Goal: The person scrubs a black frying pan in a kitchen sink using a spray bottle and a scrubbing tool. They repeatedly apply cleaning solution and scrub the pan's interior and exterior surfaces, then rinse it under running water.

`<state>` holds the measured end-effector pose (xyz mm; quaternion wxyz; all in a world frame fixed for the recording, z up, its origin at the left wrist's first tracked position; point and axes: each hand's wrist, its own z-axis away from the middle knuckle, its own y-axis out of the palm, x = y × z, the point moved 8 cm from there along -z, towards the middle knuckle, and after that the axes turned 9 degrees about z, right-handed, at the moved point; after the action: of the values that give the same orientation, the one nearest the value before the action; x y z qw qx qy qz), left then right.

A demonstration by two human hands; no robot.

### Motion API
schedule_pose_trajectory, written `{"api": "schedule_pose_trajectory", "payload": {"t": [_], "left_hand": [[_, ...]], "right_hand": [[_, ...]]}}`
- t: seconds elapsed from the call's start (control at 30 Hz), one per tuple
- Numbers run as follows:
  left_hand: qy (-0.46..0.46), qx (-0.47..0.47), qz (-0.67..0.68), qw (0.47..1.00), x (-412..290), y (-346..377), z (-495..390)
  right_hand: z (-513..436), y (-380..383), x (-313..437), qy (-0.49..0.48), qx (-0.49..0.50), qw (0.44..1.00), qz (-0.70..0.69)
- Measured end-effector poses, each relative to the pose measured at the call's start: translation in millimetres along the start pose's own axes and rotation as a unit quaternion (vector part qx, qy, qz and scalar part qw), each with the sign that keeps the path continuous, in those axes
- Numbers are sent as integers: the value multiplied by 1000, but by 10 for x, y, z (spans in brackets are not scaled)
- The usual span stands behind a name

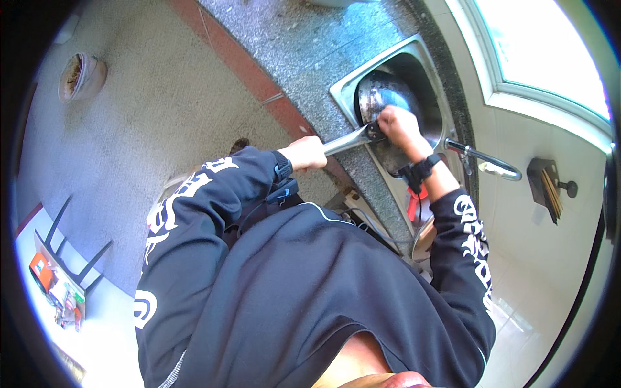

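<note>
A metal wok (388,92) with a scorched, shiny surface lies tilted in the stainless-steel sink (347,89). Its long metal handle (345,141) reaches out over the counter edge, and my left hand (309,152) is closed around the handle's end. My right hand (399,127) is at the wok's side near the handle joint, with its fingers curled. Whether it holds a small scrubber or cloth cannot be told. A curved faucet (485,159) stands beside the sink, to the right of my right hand.
The speckled stone counter (291,43) with its red edge runs beside the sink. A red item (416,201) lies below my right wrist. A holder with chopsticks (546,186) hangs on the wall. A bucket (87,80) stands on the floor, and a cluttered small table (63,286) is lower left.
</note>
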<state>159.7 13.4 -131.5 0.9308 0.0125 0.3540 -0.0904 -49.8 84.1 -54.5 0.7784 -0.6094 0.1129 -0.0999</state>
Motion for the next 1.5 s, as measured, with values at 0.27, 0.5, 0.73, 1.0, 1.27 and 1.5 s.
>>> {"api": "schedule_pose_trajectory", "payload": {"t": [0.27,0.5,0.73,1.0,1.27,1.5], "left_hand": [[94,-65,-218,969,-923,-201,290],[59,-71,-373,923,-2203,-405,551],[54,-78,-504,858,-3141,-477,647],[95,-171,-623,757,-3970,-417,922],[173,-145,-758,613,-4664,-333,793],[305,-75,-776,547,-4735,-204,436]], "right_hand": [[881,-554,-476,204,-202,936,-205],[2146,-346,-1202,307,-400,751,-426],[2755,-162,-1323,384,-453,635,-493],[2706,-76,-1611,337,-475,658,-478],[2799,287,-1577,378,-489,555,-557],[2894,331,-1361,452,-496,559,-487]]}}
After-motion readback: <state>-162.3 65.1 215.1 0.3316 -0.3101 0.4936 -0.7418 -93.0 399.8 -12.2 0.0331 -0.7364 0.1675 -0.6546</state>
